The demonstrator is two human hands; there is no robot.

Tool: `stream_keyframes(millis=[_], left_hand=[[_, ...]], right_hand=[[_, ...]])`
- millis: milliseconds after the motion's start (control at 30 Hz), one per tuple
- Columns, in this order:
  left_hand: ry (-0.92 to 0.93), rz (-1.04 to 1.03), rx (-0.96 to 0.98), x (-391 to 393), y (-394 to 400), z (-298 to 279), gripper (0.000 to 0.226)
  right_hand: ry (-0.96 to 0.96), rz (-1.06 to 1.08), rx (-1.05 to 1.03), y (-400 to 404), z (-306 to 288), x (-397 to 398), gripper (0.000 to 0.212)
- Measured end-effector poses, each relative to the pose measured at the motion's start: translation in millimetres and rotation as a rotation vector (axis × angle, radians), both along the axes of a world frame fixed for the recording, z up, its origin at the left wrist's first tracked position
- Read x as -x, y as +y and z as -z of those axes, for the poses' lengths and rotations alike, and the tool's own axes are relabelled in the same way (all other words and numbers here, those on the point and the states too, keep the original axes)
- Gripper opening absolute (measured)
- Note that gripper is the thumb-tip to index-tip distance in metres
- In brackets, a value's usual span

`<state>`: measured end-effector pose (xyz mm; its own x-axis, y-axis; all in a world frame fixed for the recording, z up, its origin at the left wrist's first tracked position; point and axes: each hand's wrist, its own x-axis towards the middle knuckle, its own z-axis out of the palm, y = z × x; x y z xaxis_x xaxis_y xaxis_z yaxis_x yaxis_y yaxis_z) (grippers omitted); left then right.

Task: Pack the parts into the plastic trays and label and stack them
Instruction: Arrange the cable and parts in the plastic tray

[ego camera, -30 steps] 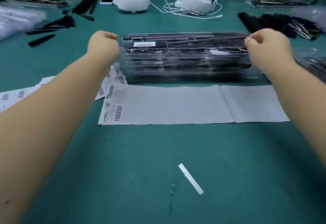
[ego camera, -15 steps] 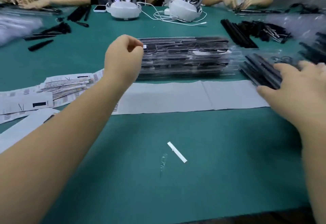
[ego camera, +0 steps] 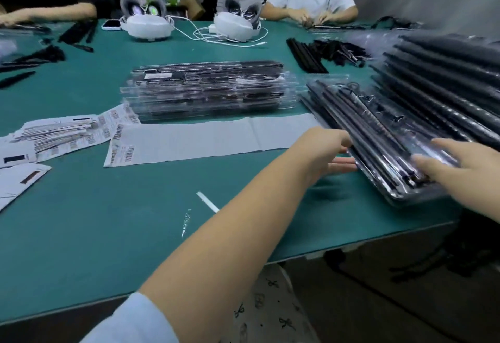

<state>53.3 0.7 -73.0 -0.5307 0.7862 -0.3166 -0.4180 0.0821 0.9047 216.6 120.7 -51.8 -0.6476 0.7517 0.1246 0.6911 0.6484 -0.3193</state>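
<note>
A clear plastic tray (ego camera: pixel 378 129) filled with long black parts lies slanted at the table's right, its near end over the table edge. My left hand (ego camera: pixel 323 150) pinches its left rim, thumb above and fingers below. My right hand (ego camera: pixel 460 173) lies on the tray's near end with fingers stretched over the top. A stack of filled trays (ego camera: pixel 208 91), with a white label on the top one, stands at the table's middle. Barcode label sheets (ego camera: pixel 59 134) lie at the left.
A white backing strip (ego camera: pixel 205 138) lies in front of the stack. More bagged trays (ego camera: pixel 449 72) are piled at the far right, with loose black parts (ego camera: pixel 324 50) behind. Two white headsets (ego camera: pixel 147 26) and their cables sit at the back, where other people work. The table edge (ego camera: pixel 351 245) runs close by.
Both hands left the ends of the middle stack and swung right. My left hand now pinches the slanted tray's rim and my right hand has landed on its near end.
</note>
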Motion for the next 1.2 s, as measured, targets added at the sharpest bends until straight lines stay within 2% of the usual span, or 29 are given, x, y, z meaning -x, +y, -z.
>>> stream_keyframes(millis=[67,100,167,200,300,400,467,600,667,767,867,967,1033,1100,1133,1200], left_hand=[[-0.027,-0.009,0.007,-10,10,3,0.009],[-0.035,-0.014,0.022,-14,14,4,0.018],[-0.057,-0.025,0.026,-23,21,4,0.032],[-0.043,-0.047,0.022,-26,24,4,0.030],[0.049,-0.119,0.035,-35,31,2,0.022],[0.195,-0.113,0.133,-37,32,4,0.035],[0.214,-0.108,0.157,-35,27,1,0.026],[0.276,-0.213,0.178,-31,14,-5,0.023],[0.203,-0.230,0.090,-34,6,-11,0.025],[0.089,-0.198,-0.014,-35,-8,-16,0.011],[0.077,-0.172,-0.098,-33,-25,-21,0.011],[0.105,-0.212,-0.151,-21,-48,-24,0.008],[0.122,-0.250,-0.206,-10,-67,-26,0.015],[0.128,-0.286,-0.298,5,-89,-26,0.013],[0.135,-0.288,-0.353,14,-101,-25,0.011],[0.148,-0.292,-0.408,30,-126,-25,0.012]], right_hand=[[-0.021,0.016,0.003,7,4,-9,0.102],[-0.025,0.013,0.001,9,7,-11,0.101],[-0.007,0.006,-0.006,7,12,-12,0.088],[0.022,-0.002,-0.021,4,15,-12,0.077],[0.183,-0.043,-0.048,-10,21,-12,0.052],[0.365,-0.078,-0.049,-20,24,-13,0.026],[0.489,-0.085,0.023,-22,23,-15,0.015],[0.691,0.009,0.227,-23,29,-19,0.022],[0.742,0.071,0.322,-26,33,-22,0.026],[0.825,0.090,0.473,-33,38,-28,0.038],[0.881,-0.106,0.610,-46,35,-33,0.039],[0.927,-0.354,0.754,-59,31,-32,0.052],[1.033,-0.322,0.640,-68,27,-23,0.035],[1.071,-0.163,0.388,-68,24,-11,0.018],[1.029,-0.105,0.271,-67,22,-5,0.021],[0.803,-0.072,0.105,-64,17,10,0.046]])
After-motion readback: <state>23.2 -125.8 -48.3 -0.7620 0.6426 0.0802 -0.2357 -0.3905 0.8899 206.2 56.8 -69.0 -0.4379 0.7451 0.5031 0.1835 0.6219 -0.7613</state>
